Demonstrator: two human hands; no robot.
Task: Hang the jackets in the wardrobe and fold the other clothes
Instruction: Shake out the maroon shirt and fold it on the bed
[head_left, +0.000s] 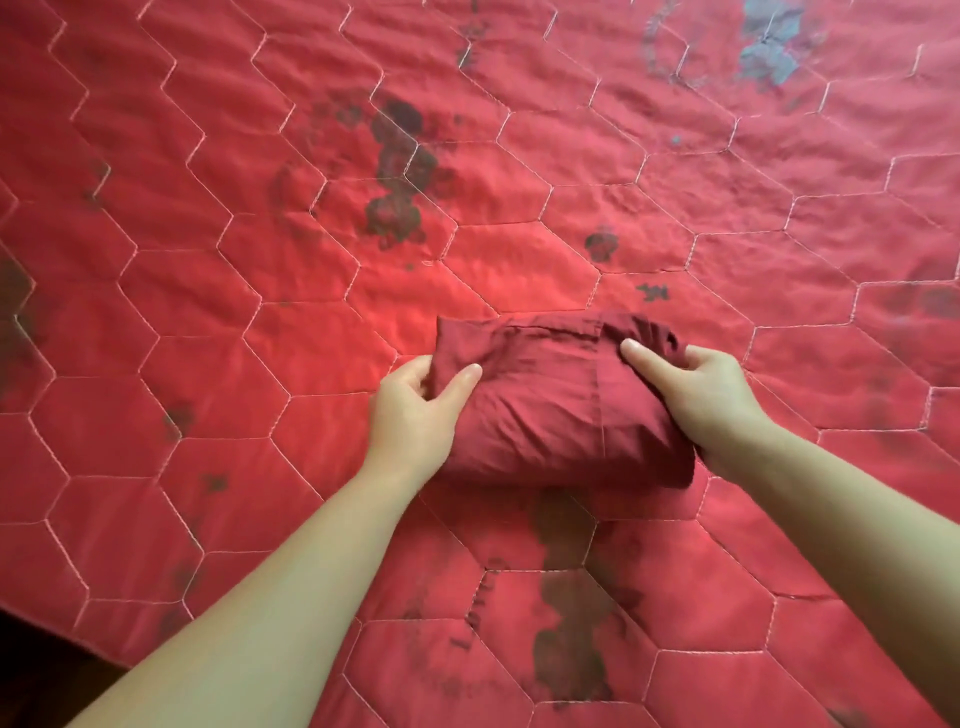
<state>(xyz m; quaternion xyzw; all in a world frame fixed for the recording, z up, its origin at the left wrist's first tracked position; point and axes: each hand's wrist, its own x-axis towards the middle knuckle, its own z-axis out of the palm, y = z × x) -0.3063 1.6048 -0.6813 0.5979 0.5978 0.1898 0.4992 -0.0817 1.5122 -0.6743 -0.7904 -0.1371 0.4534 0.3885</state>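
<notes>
A dark red garment (550, 405), folded into a compact thick bundle, lies on the red quilted bedspread (260, 208) just below the middle of the head view. My left hand (410, 410) grips its left end, thumb on top and fingers curled under the edge. My right hand (701, 389) holds the right end, thumb lying across the top and fingers wrapped round the bunched cloth at the far corner. Both forearms reach in from the bottom. No jacket or wardrobe is in view.
The bedspread has pale hexagon stitching and dark faded flower prints, and it fills nearly the whole view. Its edge runs diagonally at the bottom left, with dark floor (36, 670) beyond it.
</notes>
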